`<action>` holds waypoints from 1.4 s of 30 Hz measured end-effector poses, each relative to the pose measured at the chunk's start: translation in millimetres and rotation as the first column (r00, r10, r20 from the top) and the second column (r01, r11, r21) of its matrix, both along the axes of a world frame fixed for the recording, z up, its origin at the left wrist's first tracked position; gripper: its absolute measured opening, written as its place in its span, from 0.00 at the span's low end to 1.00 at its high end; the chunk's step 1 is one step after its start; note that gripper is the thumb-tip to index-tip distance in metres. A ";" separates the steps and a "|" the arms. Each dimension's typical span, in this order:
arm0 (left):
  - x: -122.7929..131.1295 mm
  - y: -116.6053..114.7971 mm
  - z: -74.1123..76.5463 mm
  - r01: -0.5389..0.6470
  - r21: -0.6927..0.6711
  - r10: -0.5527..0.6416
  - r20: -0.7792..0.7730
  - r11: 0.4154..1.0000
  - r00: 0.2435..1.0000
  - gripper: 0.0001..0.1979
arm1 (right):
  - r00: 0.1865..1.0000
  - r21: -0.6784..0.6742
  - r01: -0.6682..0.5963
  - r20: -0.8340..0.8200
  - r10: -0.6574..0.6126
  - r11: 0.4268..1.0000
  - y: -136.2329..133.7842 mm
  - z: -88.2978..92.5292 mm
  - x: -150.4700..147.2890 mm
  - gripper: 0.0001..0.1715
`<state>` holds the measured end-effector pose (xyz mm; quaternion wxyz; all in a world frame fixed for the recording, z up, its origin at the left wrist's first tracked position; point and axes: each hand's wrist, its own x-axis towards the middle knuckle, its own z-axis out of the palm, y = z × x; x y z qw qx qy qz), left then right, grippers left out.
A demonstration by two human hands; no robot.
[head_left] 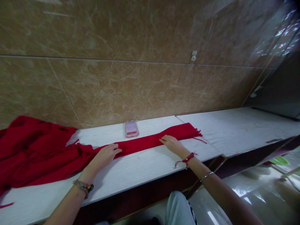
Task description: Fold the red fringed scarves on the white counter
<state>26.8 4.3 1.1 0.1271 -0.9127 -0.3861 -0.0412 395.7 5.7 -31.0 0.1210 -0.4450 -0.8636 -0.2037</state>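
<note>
As L hand (pixel 106 155) & R hand (pixel 170 142) rest flat, palms open, on red fringed scarf (pixel 140 143): soft, light, floppy; prob best pinched along folded edge.

One head-worn camera looks forward and down. It sits close over the white tabletop (pixel 145 162), facing the tiled wall (pixel 131 87).

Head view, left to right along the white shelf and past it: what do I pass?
bunched heap of red scarf → left hand → pink phone → right hand → fringed scarf end → green object down by the floor.
</note>
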 end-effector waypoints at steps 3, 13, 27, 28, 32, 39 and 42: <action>-0.7 -1.6 1.4 0.018 -0.025 -0.018 0.004 1.000 1.000 0.22 | 0.995 -0.037 -0.018 -0.099 0.014 0.999 -5.3 2.0 -2.6 0.17; 0.6 -4.4 3.7 0.011 -0.055 -0.010 0.009 0.998 1.000 0.16 | 0.955 -0.346 -0.284 -0.189 0.230 0.894 -26.7 18.8 -83.9 0.31; -15.7 -5.8 8.5 -0.066 -0.189 0.099 0.167 0.980 0.981 0.13 | 0.912 -0.394 -0.401 -0.254 0.322 0.827 -13.2 11.7 -137.8 0.25; -17.5 -5.7 8.8 -0.064 -0.201 0.101 0.183 0.978 0.978 0.13 | 0.911 -0.388 -0.403 -0.259 0.322 0.829 -12.7 11.1 -137.9 0.25; -19.1 -7.3 11.9 0.012 -0.193 0.053 0.325 0.981 0.944 0.12 | 0.909 -0.360 -0.400 -0.275 0.313 0.843 -9.8 9.3 -139.4 0.23; -14.5 -9.9 12.7 -0.011 -0.256 0.058 0.176 0.967 0.983 0.13 | 0.914 -0.306 -0.397 -0.215 0.343 0.865 -5.0 5.5 -139.1 0.22; -15.9 -9.9 14.2 -0.030 -0.265 0.083 0.189 0.964 0.978 0.13 | 0.918 -0.281 -0.388 -0.197 0.343 0.878 -2.2 6.0 -136.0 0.22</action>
